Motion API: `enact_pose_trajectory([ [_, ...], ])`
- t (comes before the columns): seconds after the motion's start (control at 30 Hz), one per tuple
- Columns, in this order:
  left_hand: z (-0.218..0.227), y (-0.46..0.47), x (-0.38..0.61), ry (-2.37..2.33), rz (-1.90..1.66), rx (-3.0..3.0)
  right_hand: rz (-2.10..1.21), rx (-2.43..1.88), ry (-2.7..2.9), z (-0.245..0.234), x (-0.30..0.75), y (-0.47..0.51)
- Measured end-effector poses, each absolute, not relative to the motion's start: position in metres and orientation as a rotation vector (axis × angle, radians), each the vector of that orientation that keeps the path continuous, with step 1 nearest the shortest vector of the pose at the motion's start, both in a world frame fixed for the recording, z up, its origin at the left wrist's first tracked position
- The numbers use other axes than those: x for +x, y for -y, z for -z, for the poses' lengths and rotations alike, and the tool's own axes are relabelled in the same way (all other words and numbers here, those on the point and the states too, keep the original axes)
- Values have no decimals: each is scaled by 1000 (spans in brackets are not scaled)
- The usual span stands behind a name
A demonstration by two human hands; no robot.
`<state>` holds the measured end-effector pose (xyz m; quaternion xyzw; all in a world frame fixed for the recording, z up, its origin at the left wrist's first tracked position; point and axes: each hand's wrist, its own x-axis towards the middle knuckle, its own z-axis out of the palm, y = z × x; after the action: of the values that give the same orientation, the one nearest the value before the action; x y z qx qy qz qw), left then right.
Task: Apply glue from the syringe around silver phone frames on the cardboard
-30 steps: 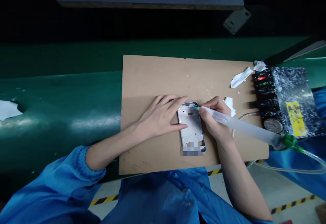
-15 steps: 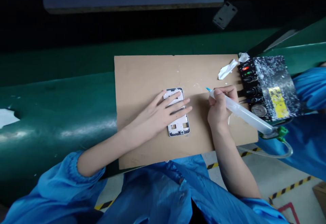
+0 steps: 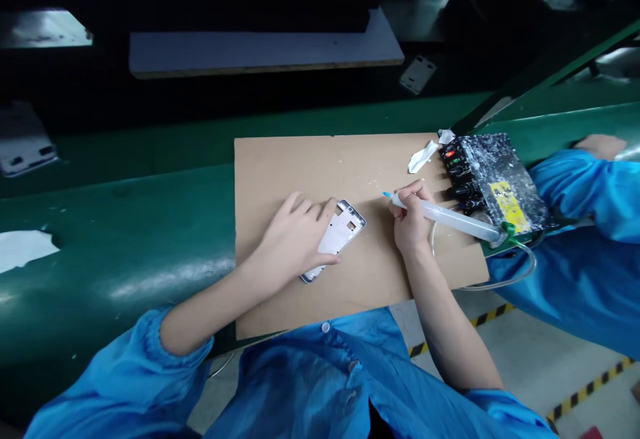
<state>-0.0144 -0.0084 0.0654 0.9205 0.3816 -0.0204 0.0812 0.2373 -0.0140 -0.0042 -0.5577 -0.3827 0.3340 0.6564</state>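
The phone frame [image 3: 336, 237] is lifted at an angle over the cardboard sheet [image 3: 300, 166] on the green bench [image 3: 125, 226], gripped by the left hand [image 3: 293, 239]. The right hand [image 3: 411, 222] is closed around a glue syringe [image 3: 450, 214], tip clear of the frame. Adhesive could be smeared if the frame slips, or the hose [image 3: 505, 279] could snag. No writing can be read on the yellow label [image 3: 509, 198] of the dispenser box [image 3: 493, 179].

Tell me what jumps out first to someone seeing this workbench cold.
The brown cardboard sheet on the green bench catches the eye, with both bare hands on it. The left hand grips a tilted white phone frame at its middle; the right hand holds a clear syringe with a blue tip. Beside it sits a paste-spattered black control box.
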Motion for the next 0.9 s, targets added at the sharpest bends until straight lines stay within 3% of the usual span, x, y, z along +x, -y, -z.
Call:
enact_pose_trajectory([
  [0.2,-44,-1,-3,-1174,136,2621,-962,-1243,923,1,236,18],
  [0.43,-28,-4,-4,-1292,-88,2465,-949,-1353,1281,-5,232,27],
  [0.9,7,0,-5,-1202,-474,2450,-1026,-1321,1438,-5,227,39],
])
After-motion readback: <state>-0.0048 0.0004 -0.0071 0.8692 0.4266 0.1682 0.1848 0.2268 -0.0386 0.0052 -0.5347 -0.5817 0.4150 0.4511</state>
